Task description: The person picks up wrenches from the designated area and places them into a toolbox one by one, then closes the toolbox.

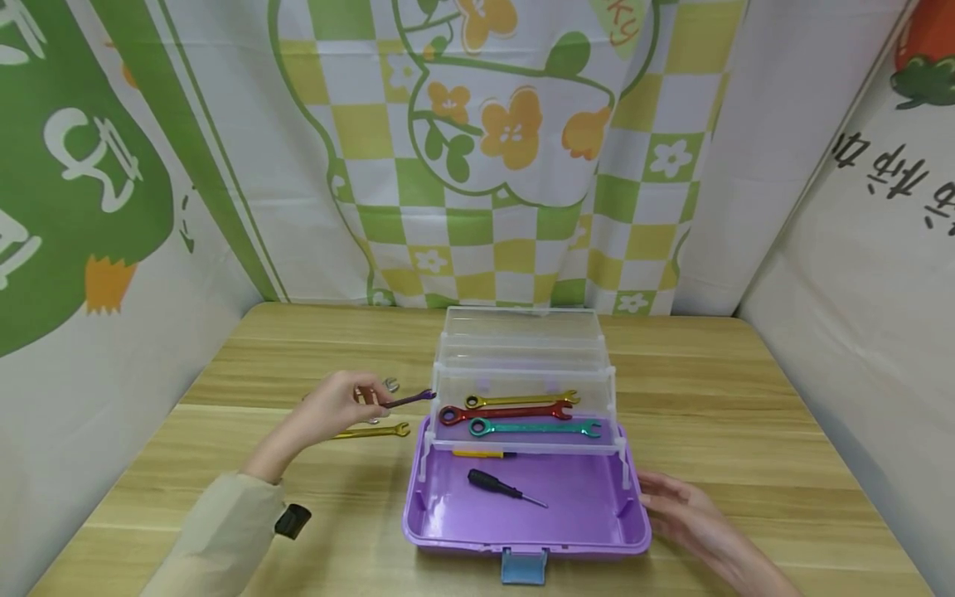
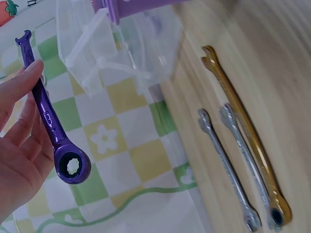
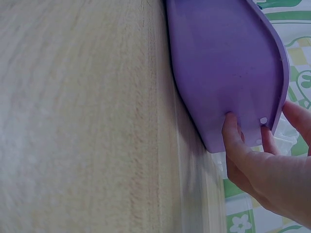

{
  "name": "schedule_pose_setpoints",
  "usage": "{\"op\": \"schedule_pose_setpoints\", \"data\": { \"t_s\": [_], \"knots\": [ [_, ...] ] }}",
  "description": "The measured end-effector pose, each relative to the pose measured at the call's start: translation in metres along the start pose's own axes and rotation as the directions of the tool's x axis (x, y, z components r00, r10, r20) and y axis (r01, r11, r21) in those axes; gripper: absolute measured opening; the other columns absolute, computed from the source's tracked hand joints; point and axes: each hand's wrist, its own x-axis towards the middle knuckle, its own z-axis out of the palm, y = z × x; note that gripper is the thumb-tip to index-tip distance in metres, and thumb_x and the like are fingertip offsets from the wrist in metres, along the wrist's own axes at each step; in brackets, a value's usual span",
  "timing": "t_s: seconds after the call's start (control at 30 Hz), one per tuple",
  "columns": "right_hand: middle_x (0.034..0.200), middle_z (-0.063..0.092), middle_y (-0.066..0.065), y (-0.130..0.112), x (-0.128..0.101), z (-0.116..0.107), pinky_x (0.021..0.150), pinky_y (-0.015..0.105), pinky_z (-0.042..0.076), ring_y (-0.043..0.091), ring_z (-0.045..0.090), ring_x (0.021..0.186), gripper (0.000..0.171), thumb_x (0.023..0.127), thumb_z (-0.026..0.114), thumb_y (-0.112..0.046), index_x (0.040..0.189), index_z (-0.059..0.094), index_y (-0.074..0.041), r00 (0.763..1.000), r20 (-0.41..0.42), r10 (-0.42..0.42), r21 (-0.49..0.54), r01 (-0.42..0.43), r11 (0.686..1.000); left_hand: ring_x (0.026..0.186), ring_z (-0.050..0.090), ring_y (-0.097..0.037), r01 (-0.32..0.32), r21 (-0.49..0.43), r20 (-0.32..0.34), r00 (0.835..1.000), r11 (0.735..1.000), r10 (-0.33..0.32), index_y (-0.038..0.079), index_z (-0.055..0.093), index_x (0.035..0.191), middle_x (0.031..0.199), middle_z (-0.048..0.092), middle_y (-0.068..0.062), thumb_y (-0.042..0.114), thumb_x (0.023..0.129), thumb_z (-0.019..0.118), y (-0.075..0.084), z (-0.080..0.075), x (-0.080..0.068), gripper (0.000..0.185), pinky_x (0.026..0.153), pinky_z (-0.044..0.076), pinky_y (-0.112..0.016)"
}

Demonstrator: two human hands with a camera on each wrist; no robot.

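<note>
At the left of the wooden table [image 1: 224,431], a gold combination wrench [image 2: 246,141] and two slim silver wrenches [image 2: 224,165] lie side by side. Just to their right the person's left hand [image 1: 339,406] holds a glossy purple ratcheting wrench [image 2: 52,125] clear of the table, fingers and thumb curled round its shank near the ring end, the open jaw pointing toward the box. It is judged stiff solid metal, fairly light for its size, with a slick coated finish that could slide in a loose pinch; the flat middle of the shank looks the surest place to hold.

Next comes the purple plastic toolbox [image 1: 455,518], its clear lift-up tray [image 1: 522,385] carrying a gold, a red [image 1: 503,412] and a teal wrench. A black-handled screwdriver [image 1: 501,487] lies in the bottom, and a yellow tool is half hidden beneath the tray.

At the right, the right hand [image 1: 690,518] rests against the box's side wall, fingers fairly straight and touching the plastic rather than wrapping it.

The left wrist view blurs the box; the head view hides most of the silver wrenches behind the left hand, and the left thumb's exact placement cannot be made out.
</note>
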Motion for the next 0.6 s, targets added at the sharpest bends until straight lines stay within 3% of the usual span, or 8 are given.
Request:
{"op": "schedule_pose_setpoints", "data": {
  "t_s": [0.23, 0.6],
  "knots": [
    [0.120, 0.052, 0.003, -0.002, 0.000, 0.002, 0.090, 0.031, 0.042, 0.010, 0.053, 0.102, 0.054, 0.089, 0.048, -0.007, 0.132, 0.021, 0.012, 0.997, -0.066, 0.027, -0.059, -0.031, 0.998, 0.064, 0.052, -0.008, -0.055, -0.026, 0.028, 0.998, 0.998, 0.055, 0.010, 0.065, 0.077, 0.072, 0.061, 0.004, 0.001, 0.073, 0.068, 0.014, 0.003, 0.016, 0.010, 0.052, 0.044, -0.023],
    [0.120, 0.052, 0.003, -0.002, 0.000, 0.002, 0.090, 0.031, 0.041, 0.010, 0.053, 0.103, 0.053, 0.090, 0.047, -0.006, 0.132, 0.020, 0.012, 0.998, -0.053, 0.028, -0.051, -0.030, 0.998, 0.064, 0.054, -0.007, -0.119, -0.032, 0.105, 0.987, 0.992, 0.122, 0.008, 0.065, 0.079, 0.074, 0.062, 0.002, 0.002, 0.073, 0.069, 0.034, 0.016, 0.036, 0.010, 0.055, 0.046, -0.023]
  ]
}}
